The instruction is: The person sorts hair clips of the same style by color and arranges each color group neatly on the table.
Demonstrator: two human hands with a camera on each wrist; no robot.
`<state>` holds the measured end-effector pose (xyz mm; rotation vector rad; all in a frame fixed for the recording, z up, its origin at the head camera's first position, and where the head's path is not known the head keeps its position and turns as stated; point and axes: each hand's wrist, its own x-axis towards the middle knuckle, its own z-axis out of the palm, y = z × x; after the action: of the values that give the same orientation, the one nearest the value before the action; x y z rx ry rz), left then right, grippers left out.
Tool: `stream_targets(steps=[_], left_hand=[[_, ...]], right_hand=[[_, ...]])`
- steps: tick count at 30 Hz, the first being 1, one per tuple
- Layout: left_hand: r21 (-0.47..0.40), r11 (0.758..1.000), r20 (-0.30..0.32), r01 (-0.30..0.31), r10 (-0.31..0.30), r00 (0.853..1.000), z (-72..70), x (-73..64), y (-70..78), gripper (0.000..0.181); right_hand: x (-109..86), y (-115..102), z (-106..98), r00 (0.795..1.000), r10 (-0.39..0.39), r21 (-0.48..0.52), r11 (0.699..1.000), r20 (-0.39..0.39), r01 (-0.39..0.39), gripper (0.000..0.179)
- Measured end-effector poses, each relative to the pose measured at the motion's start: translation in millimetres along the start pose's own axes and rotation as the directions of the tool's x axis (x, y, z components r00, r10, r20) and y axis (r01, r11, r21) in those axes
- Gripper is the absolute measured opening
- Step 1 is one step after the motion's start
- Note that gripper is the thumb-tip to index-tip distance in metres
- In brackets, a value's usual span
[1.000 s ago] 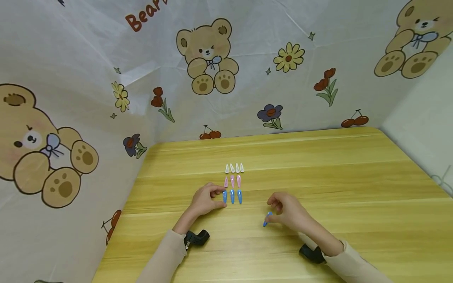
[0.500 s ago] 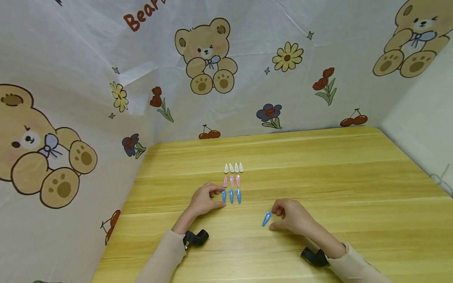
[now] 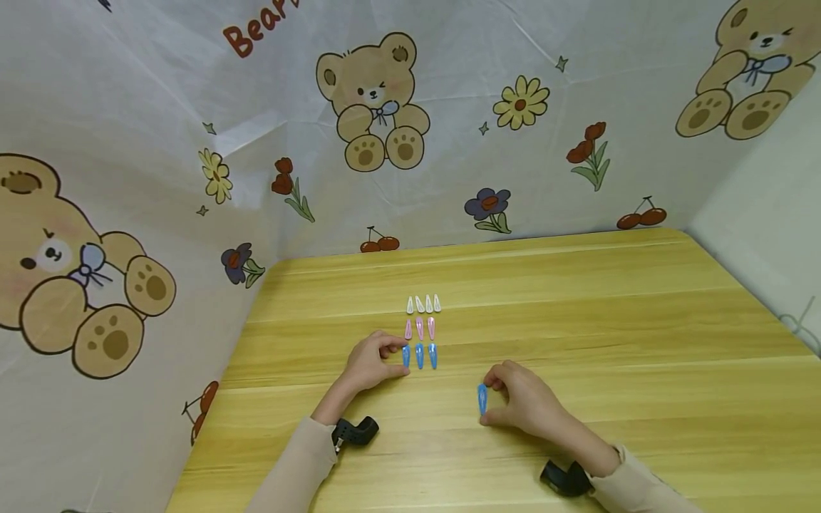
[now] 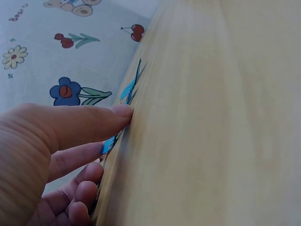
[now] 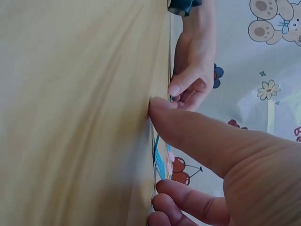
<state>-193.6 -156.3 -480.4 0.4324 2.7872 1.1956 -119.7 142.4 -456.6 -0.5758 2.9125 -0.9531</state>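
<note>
On the wooden table, my left hand point(image 3: 374, 363) holds the leftmost blue snap hair clip point(image 3: 406, 357) of a short row, index finger at its far end and thumb at its near end. Two more blue clips point(image 3: 426, 355) lie just right of it. Apart from the row, my right hand point(image 3: 521, 400) pinches another blue snap hair clip point(image 3: 482, 400) lengthwise between thumb and index finger. That clip point(image 5: 159, 162) shows edge-on between those fingers in the right wrist view, low at the tabletop. The left wrist view shows blue clips point(image 4: 109, 144) partly hidden behind the left thumb.
Behind the blue row lie three pink hair clips point(image 3: 420, 328), then several white ones point(image 3: 424, 304) farther back. A bear-print cloth point(image 3: 449, 142) hangs along the table's back and left sides. Dark wrist devices point(image 3: 356, 431) sit at both cuffs.
My right hand first loosened from its blue clip and drew slightly right, then closed on it again. The clip turned from slanted to nearly straight. My left hand stays in place.
</note>
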Motion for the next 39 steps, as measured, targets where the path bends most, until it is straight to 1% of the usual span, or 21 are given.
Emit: stream_targets(steps=[4,11,18,20,24,28,31,35,39], left_hand=[[0.007,1.000,-0.001,0.001,-0.001,1.000,-0.4,-0.2,-0.3,0.044],[0.011,1.000,-0.008,-0.005,0.005,1.000,-0.9,-0.2,-1.0,0.044],[0.012,1.000,-0.010,-0.013,0.013,1.000,-1.4,0.0,-1.9,0.044],[0.012,1.000,-0.015,-0.018,0.018,1.000,-1.9,-0.1,-1.7,0.043],[0.012,1.000,-0.017,-0.015,0.016,1.000,-2.5,-0.1,-2.4,0.043],[0.011,1.000,-0.012,-0.009,0.009,1.000,-1.2,-0.5,-3.6,0.044],[0.009,1.000,-0.007,-0.016,0.016,1.000,0.2,-0.7,-4.1,0.044],[0.014,1.000,-0.008,-0.022,0.022,1.000,1.1,0.0,-4.8,0.044],[0.020,1.000,-0.009,-0.022,0.022,1.000,0.9,0.9,-5.1,0.044]], right_hand=[[-0.3,0,2,0.999,-0.046,-0.025,0.999,-0.017,0.045,0.047],[1.1,4,3,0.996,-0.095,-0.032,0.995,-0.002,0.095,0.048],[3.7,6,1,0.982,-0.189,-0.093,0.977,0.022,0.190,0.045],[6.7,4,-1,0.979,-0.201,-0.094,0.975,0.029,0.203,0.044],[19.9,0,-6,0.980,-0.196,-0.075,0.977,0.030,0.198,0.043],[40.6,-5,-7,0.982,-0.187,-0.050,0.981,0.015,0.188,0.044],[57.1,-6,-6,0.982,-0.187,-0.030,0.982,0.008,0.187,0.043],[75.7,-9,-3,0.988,-0.149,0.008,0.989,0.037,0.149,0.042],[88.1,-11,1,0.990,-0.119,0.038,0.992,0.069,0.117,0.041]])
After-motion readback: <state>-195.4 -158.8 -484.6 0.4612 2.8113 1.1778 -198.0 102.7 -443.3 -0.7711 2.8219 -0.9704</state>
